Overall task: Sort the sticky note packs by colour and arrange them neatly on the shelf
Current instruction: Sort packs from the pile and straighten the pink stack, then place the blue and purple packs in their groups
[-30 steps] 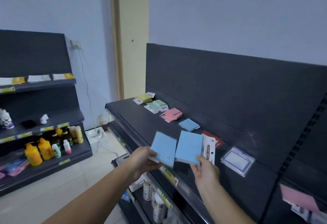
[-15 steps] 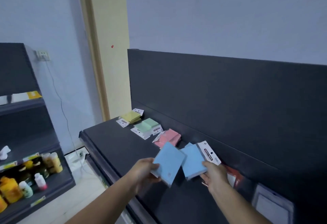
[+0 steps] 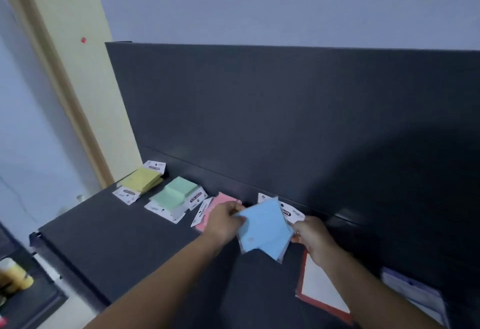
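Care is needed as the blue packs are set onto the shelf: their edges should be squared into one stack and placed just right of the pink pile, in line with the green pile and yellow pile along the back. The fanned, skewed packs are pinched at the left by the curled left hand and gripped at the right by the right hand, low over the shelf.
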Demonstrator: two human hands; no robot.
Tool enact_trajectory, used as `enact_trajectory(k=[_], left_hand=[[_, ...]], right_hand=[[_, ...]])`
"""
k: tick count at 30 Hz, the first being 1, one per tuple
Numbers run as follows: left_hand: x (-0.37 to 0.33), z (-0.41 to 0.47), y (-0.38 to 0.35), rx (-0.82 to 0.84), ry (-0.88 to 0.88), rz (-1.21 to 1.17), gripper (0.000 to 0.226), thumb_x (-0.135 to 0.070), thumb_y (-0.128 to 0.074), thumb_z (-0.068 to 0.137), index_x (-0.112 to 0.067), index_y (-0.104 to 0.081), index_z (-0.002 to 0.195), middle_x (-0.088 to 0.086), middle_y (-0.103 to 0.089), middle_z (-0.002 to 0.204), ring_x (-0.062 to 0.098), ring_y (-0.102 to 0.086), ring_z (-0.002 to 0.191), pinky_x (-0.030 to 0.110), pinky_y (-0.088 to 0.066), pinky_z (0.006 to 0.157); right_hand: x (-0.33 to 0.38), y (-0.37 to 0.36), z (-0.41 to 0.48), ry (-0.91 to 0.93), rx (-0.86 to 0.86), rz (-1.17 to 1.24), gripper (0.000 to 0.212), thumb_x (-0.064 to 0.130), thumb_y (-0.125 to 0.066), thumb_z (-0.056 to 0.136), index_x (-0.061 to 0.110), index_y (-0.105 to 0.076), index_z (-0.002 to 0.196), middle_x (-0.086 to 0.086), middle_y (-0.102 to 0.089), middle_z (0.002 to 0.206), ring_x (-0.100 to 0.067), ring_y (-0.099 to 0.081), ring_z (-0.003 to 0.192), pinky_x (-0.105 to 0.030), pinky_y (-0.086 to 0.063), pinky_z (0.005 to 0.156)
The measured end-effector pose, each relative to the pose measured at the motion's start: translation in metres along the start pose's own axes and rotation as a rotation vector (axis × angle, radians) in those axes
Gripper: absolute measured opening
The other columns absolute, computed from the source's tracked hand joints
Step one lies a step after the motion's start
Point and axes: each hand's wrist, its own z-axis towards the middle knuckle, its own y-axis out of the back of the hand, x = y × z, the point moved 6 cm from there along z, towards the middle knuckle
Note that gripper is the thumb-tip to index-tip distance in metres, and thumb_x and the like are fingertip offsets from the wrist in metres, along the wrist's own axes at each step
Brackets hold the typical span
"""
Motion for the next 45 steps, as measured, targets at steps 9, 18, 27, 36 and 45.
enact_trajectory(k=[9,18,27,36,45], left_hand=[[-0.018,0.046,-0.04,0.11,-0.381,0.431,0.032,0.004,-0.049,0.078,-0.005,-0.067,0.103,0.011,-0.058,0.11,0.027,-0.06,0.099,0.019,-0.04,0.081],[-0.009,0.058,-0.037,0.143,-0.542,0.389,0.02,0.004,-0.057,0.08,-0.001,-0.063,0.098,0.014,-0.056,0.103,0.029,-0.054,0.095,0.032,-0.042,0.081],[-0.064,-0.009,-0.05,0.17,-0.872,0.252,0.018,-0.002,-0.06,0.081,-0.011,-0.066,0.096,0.005,-0.063,0.097,0.027,-0.055,0.093,0.036,-0.038,0.081],[-0.112,-0.159,-0.159,0.494,-1.047,0.327,0.03,-0.02,-0.051,0.09,-0.022,-0.056,0.119,-0.01,-0.058,0.119,0.016,-0.047,0.113,0.029,-0.028,0.093],[-0.132,-0.342,-0.25,0.78,-1.035,0.251,0.033,-0.022,-0.047,0.094,-0.022,-0.051,0.127,-0.009,-0.055,0.124,0.013,-0.04,0.123,0.03,-0.025,0.101]], right_hand=[[-0.015,0.004,-0.014,0.008,-0.334,0.046,0.018,-0.002,-0.046,0.079,-0.006,-0.063,0.075,-0.015,-0.063,0.074,-0.026,-0.058,0.068,-0.03,-0.043,0.06],[-0.004,-0.012,-0.046,0.229,-0.545,-0.219,0.025,-0.004,-0.052,0.08,0.011,-0.057,0.099,-0.007,-0.062,0.101,-0.016,-0.058,0.089,-0.013,-0.042,0.067],[0.011,0.023,-0.104,0.229,-0.577,-0.261,0.018,0.013,-0.059,0.086,0.017,-0.056,0.104,0.002,-0.057,0.088,-0.014,-0.055,0.087,-0.016,-0.043,0.075],[-0.039,0.148,-0.299,0.124,-0.94,-0.699,0.017,0.013,-0.059,0.087,0.009,-0.064,0.102,-0.005,-0.064,0.101,-0.014,-0.057,0.087,-0.015,-0.036,0.071],[-0.106,0.253,-0.518,-0.014,-1.322,-0.771,0.024,0.011,-0.059,0.087,0.01,-0.063,0.11,-0.001,-0.06,0.105,-0.016,-0.058,0.094,-0.019,-0.038,0.078]])
